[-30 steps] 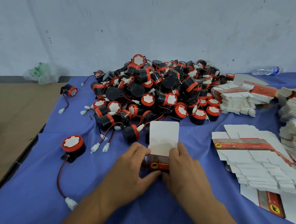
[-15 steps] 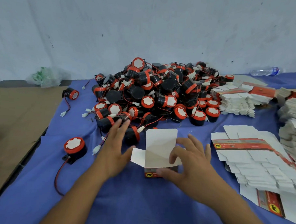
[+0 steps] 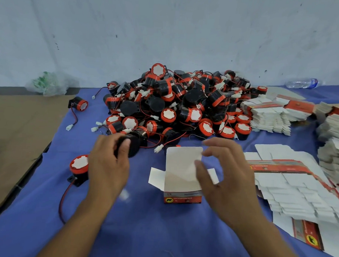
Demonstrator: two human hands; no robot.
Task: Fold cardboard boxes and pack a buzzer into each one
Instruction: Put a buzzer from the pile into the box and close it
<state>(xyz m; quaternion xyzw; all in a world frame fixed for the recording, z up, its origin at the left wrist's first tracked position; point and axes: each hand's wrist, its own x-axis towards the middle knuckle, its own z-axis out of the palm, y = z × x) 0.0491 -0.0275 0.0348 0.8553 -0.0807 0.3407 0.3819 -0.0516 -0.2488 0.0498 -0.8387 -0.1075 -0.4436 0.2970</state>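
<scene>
Blue cloth [image 3: 161, 233], grey wall [image 3: 168, 32] behind; left hand [image 3: 107, 164] grips buzzer [image 3: 132, 148], right hand [image 3: 226, 178] relaxed at open box [image 3: 182, 199].

Surface [image 3: 161, 233]: blue cloth. Buzzers [image 3: 175, 101]: black bodies, orange-red rims, white faces. Box [image 3: 182, 173]: white, red band, possibly an elephant emblem.

Single wide-angle head camera, close above blue table [image 3: 142, 233], facing forward-down toward wall [image 3: 168, 32]; edges probably distorted.
</scene>
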